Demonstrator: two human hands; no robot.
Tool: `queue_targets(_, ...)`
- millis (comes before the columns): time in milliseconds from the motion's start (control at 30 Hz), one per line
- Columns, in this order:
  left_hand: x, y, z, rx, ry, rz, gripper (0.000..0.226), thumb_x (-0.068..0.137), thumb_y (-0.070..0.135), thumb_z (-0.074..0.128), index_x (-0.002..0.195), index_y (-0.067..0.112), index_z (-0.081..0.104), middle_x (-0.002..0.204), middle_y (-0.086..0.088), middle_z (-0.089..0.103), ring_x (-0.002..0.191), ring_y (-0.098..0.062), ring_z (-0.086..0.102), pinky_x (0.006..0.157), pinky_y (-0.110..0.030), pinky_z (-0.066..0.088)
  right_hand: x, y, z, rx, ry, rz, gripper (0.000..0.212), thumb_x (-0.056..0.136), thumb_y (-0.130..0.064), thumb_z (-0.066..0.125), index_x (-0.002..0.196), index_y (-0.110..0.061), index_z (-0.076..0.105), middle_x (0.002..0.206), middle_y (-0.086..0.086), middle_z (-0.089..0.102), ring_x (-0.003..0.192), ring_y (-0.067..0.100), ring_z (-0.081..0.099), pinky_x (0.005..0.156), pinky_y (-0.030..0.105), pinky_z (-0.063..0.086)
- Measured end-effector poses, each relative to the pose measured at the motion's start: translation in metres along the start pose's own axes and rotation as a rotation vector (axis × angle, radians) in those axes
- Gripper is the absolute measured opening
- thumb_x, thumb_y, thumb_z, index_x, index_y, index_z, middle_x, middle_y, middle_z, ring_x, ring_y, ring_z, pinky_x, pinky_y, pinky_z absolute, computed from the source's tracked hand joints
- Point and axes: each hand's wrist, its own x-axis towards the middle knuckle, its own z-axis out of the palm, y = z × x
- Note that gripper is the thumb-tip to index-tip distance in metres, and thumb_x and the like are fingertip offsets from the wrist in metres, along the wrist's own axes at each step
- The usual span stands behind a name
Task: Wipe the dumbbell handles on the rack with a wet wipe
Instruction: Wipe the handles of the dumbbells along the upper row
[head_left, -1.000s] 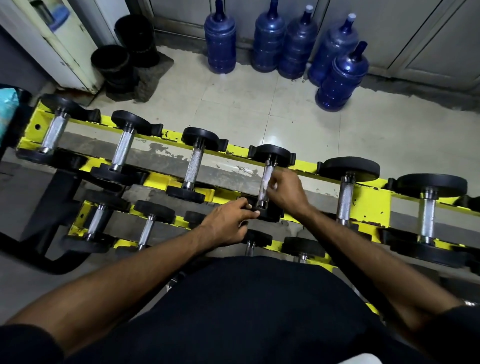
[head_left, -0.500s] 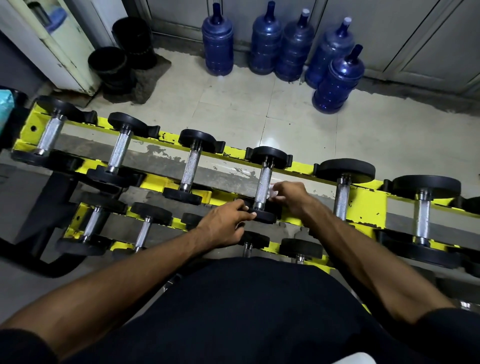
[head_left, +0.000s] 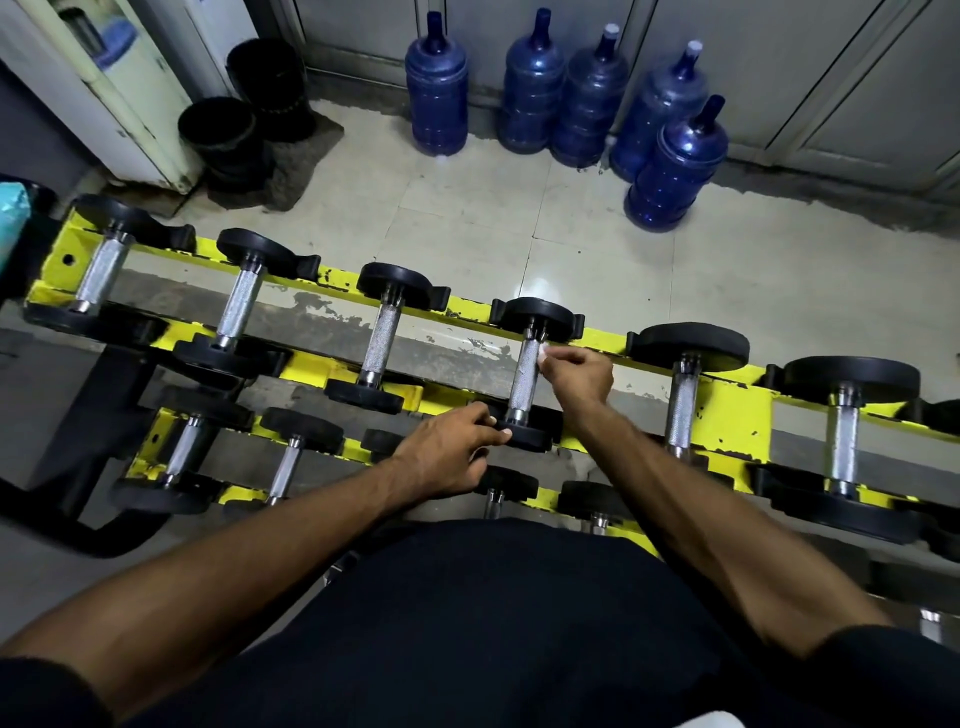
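Observation:
A yellow rack (head_left: 732, 410) carries several black dumbbells with knurled chrome handles on two tiers. My right hand (head_left: 576, 371) pinches a small white wet wipe (head_left: 542, 355) against the right side of the fourth dumbbell's handle (head_left: 523, 376), near its far end. My left hand (head_left: 449, 454) holds the near black head (head_left: 530, 436) of that same dumbbell with fingertips on its edge. Most of the wipe is hidden inside my fingers.
Several blue water jugs (head_left: 675, 166) stand on the tiled floor beyond the rack. Two black bins (head_left: 223, 135) and a white cabinet (head_left: 119, 88) sit at the far left. More dumbbells (head_left: 844, 436) lie to the right, and smaller ones (head_left: 288, 462) on the lower tier.
My right hand came off the handle, moved to its right side, then slid the wipe up toward the far end. My left hand has stayed on the near head.

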Motion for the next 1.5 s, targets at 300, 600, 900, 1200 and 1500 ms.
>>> queue_targets(300, -0.002, 0.002, -0.002, -0.017, 0.004, -0.001, 0.042, 0.09, 0.023, 0.062, 0.132, 0.026, 0.063, 0.113, 0.002, 0.054, 0.105, -0.015, 0.057, 0.085, -0.035, 0.053, -0.006, 0.003, 0.014, -1.054, -0.142, -0.996, 0.027, 0.079, 0.005, 0.067, 0.104, -0.001, 0.072, 0.116, 0.011, 0.066, 0.115, 0.027, 0.052, 0.094, 0.034, 0.049)
queue_targets(600, 0.0, 0.006, -0.002, 0.0, -0.013, -0.006, 0.037, 0.086, 0.02, 0.06, 0.122, 0.019, 0.069, 0.113, -0.002, 0.054, 0.103, -0.021, 0.057, 0.084, -0.037, 0.052, -0.028, -0.044, 0.057, -1.752, -0.415, -0.888, 0.026, 0.094, -0.004, 0.054, 0.116, -0.007, 0.067, 0.111, 0.012, 0.066, 0.109, 0.029, 0.054, 0.081, 0.037, 0.049)
queue_targets(900, -0.001, 0.006, -0.003, -0.022, -0.013, -0.019, 0.044, 0.09, 0.021, 0.06, 0.134, 0.025, 0.062, 0.114, 0.001, 0.054, 0.106, -0.016, 0.056, 0.087, -0.036, 0.053, -0.012, -0.014, 0.016, -1.005, -0.137, -0.939, 0.019, 0.078, 0.009, 0.064, 0.093, 0.003, 0.072, 0.101, 0.011, 0.068, 0.096, 0.029, 0.061, 0.069, 0.031, 0.048)
queue_targets(1200, -0.003, 0.002, -0.001, -0.039, -0.036, -0.017, 0.047, 0.089, 0.022, 0.059, 0.136, 0.025, 0.059, 0.118, 0.003, 0.052, 0.111, -0.015, 0.056, 0.09, -0.038, 0.054, 0.016, -0.012, 0.02, 0.324, -0.077, 0.339, 0.026, 0.087, 0.009, 0.049, 0.075, -0.013, 0.057, 0.068, 0.004, 0.054, 0.064, 0.02, 0.052, 0.066, 0.033, 0.05)
queue_targets(1500, -0.003, 0.001, 0.0, -0.053, -0.025, -0.023, 0.047, 0.088, 0.022, 0.06, 0.135, 0.025, 0.061, 0.116, 0.003, 0.052, 0.108, -0.014, 0.057, 0.09, -0.037, 0.054, 0.02, -0.004, 0.011, 0.514, -0.117, 0.439, 0.024, 0.082, 0.014, 0.054, 0.088, -0.006, 0.065, 0.083, 0.011, 0.063, 0.073, 0.021, 0.059, 0.07, 0.035, 0.057)
